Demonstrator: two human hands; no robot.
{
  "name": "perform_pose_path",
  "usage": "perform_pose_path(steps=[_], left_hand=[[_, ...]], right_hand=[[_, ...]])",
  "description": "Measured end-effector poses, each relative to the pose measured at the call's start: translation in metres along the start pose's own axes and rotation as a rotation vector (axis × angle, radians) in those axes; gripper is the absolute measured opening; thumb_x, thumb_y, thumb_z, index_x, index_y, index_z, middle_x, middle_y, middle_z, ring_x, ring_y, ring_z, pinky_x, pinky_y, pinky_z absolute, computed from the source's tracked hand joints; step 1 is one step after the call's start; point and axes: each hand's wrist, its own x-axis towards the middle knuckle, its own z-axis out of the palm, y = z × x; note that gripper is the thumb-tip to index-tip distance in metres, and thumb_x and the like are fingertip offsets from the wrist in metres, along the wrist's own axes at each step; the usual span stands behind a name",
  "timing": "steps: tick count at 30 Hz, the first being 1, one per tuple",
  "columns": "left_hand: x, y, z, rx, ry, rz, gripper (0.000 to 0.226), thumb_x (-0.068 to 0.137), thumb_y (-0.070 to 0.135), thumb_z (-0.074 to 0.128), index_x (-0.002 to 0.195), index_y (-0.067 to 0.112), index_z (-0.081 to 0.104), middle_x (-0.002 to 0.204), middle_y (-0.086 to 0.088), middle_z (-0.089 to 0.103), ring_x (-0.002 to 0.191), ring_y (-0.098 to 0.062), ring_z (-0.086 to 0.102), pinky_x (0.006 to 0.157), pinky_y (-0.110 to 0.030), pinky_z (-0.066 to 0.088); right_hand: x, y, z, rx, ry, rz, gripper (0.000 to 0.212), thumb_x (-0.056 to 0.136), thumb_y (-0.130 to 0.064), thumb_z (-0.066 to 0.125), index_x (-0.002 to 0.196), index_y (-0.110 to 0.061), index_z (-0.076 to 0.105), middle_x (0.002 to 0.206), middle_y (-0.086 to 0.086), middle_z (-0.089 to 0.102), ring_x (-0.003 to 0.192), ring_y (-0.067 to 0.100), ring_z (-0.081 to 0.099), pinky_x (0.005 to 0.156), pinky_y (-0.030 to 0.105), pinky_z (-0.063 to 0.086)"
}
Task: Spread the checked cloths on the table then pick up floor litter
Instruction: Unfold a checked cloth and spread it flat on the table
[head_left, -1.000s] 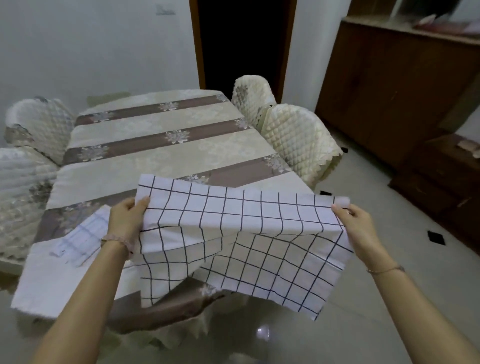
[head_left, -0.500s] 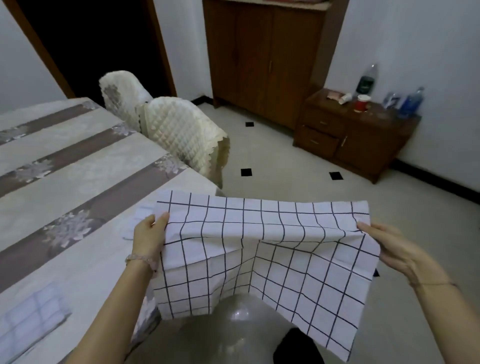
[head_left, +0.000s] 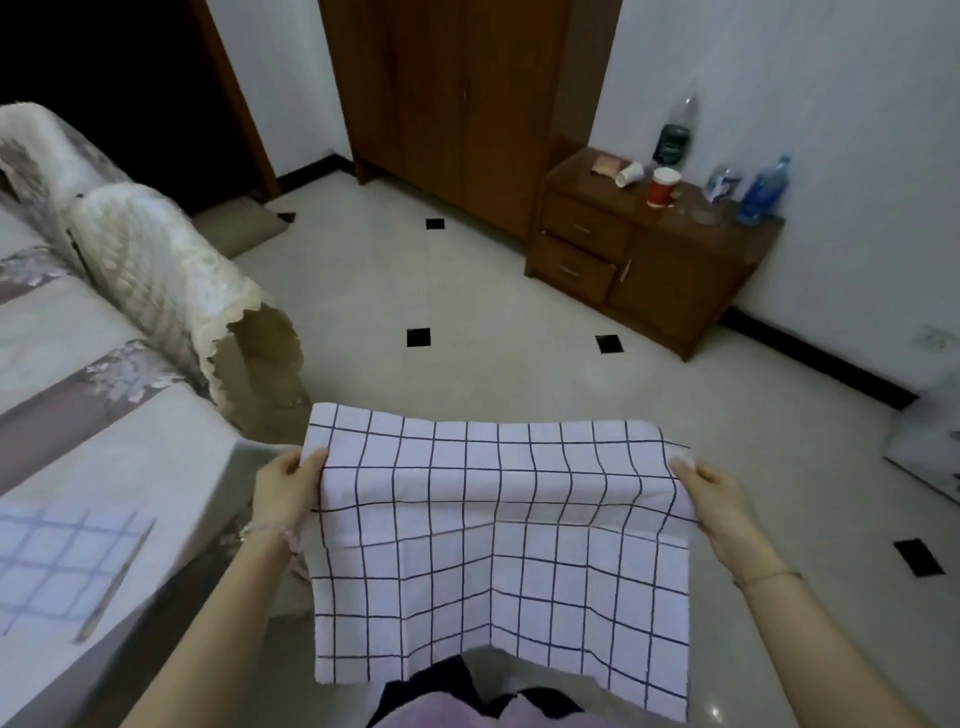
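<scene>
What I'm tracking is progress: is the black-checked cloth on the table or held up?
Held up: the cloth hangs beside the table, its top corners pinched by left hand and right hand.

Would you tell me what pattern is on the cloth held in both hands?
The cloth is white with a dark grid of thin lines, seen best in the head view.

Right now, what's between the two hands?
Only the checked cloth, gripped at its upper edge by the left hand and right hand, hanging above the floor; head view.

Low cabinet (head_left: 670, 291) bears bottles (head_left: 762, 192), a red cup (head_left: 663, 187), perhaps a wrapper (head_left: 605, 165)
</scene>
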Motion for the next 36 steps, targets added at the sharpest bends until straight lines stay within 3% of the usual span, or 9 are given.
perform_pose_path(steps=[7, 11, 14, 16, 20, 24, 28, 31, 36], left_hand=[[0.098, 0.062, 0.047, -0.030, 0.153, 0.157, 0.032, 0.090, 0.029, 0.056, 0.084, -0.002, 0.062, 0.080, -0.016, 0.064, 0.074, -0.022, 0.053, 0.071, -0.034, 0.042], [0.180, 0.092, 0.075, -0.028, 0.223, 0.149, 0.035, 0.095, 0.020, 0.051, 0.081, -0.011, 0.057, 0.072, -0.016, 0.053, 0.069, -0.018, 0.044, 0.058, -0.029, 0.032], [0.241, 0.113, 0.085, -0.097, 0.257, 0.013, 0.029, 0.095, 0.014, 0.048, 0.087, -0.013, 0.057, 0.078, -0.013, 0.052, 0.076, -0.018, 0.043, 0.061, -0.028, 0.032], [0.275, 0.130, 0.084, -0.138, 0.286, -0.045, 0.026, 0.095, 0.016, 0.049, 0.087, -0.006, 0.059, 0.081, -0.012, 0.057, 0.080, -0.020, 0.048, 0.066, -0.030, 0.037], [0.329, 0.175, 0.067, -0.207, 0.344, -0.053, 0.012, 0.095, 0.013, 0.049, 0.094, 0.014, 0.061, 0.085, -0.006, 0.061, 0.089, -0.021, 0.055, 0.072, -0.031, 0.046], [0.383, 0.211, 0.041, -0.234, 0.455, -0.062, 0.018, 0.093, 0.010, 0.049, 0.102, 0.014, 0.064, 0.094, -0.009, 0.064, 0.096, -0.024, 0.058, 0.091, -0.044, 0.048], [0.439, 0.224, 0.024, -0.313, 0.573, -0.096, 0.017, 0.094, 0.009, 0.050, 0.101, 0.016, 0.064, 0.096, -0.010, 0.067, 0.094, -0.025, 0.062, 0.089, -0.043, 0.051], [0.482, 0.234, 0.011, -0.330, 0.669, -0.129, 0.013, 0.094, 0.009, 0.051, 0.095, 0.011, 0.063, 0.083, -0.005, 0.065, 0.081, -0.020, 0.060, 0.076, -0.034, 0.050], [0.538, 0.266, -0.026, -0.288, 0.846, -0.163, 0.031, 0.090, 0.026, 0.056, 0.074, 0.000, 0.058, 0.070, -0.014, 0.060, 0.070, -0.019, 0.050, 0.060, -0.029, 0.036]], right_hand=[[0.112, -0.105, 0.044, -0.081, -0.010, -0.211, 0.020, 0.094, -0.023, 0.053, 0.103, -0.010, 0.064, 0.099, 0.012, 0.067, 0.091, 0.022, 0.060, 0.089, 0.038, 0.047], [0.192, -0.158, 0.095, -0.134, -0.052, -0.258, 0.015, 0.094, -0.021, 0.052, 0.097, -0.012, 0.064, 0.091, 0.015, 0.063, 0.076, 0.012, 0.055, 0.080, 0.032, 0.044], [0.248, -0.198, 0.135, -0.217, -0.092, -0.233, 0.043, 0.087, -0.034, 0.056, 0.092, 0.009, 0.061, 0.088, 0.036, 0.057, 0.078, 0.038, 0.054, 0.075, 0.041, 0.046], [0.279, -0.231, 0.166, -0.260, -0.123, -0.211, 0.044, 0.093, -0.025, 0.054, 0.109, 0.016, 0.054, 0.109, 0.042, 0.052, 0.105, 0.055, 0.050, 0.091, 0.058, 0.042], [0.346, -0.296, 0.229, -0.340, -0.230, -0.218, 0.029, 0.094, -0.021, 0.053, 0.072, -0.005, 0.060, 0.063, 0.017, 0.051, 0.062, 0.026, 0.050, 0.069, 0.037, 0.043], [0.410, -0.362, 0.307, -0.405, -0.366, -0.296, 0.043, 0.089, -0.030, 0.059, 0.101, 0.012, 0.060, 0.082, 0.029, 0.057, 0.078, 0.036, 0.057, 0.072, 0.034, 0.042], [0.461, -0.416, 0.405, -0.406, -0.471, -0.369, 0.042, 0.091, -0.025, 0.058, 0.110, 0.012, 0.058, 0.110, 0.034, 0.059, 0.109, 0.046, 0.053, 0.095, 0.053, 0.041], [0.500, -0.445, 0.482, -0.477, -0.574, -0.385, 0.045, 0.093, -0.028, 0.054, 0.128, 0.002, 0.052, 0.132, 0.023, 0.053, 0.125, 0.038, 0.046, 0.105, 0.049, 0.035], [0.539, -0.529, 0.618, -0.550, -0.743, -0.462, 0.039, 0.093, -0.025, 0.055, 0.111, 0.009, 0.058, 0.105, 0.025, 0.061, 0.107, 0.037, 0.055, 0.097, 0.045, 0.040]])
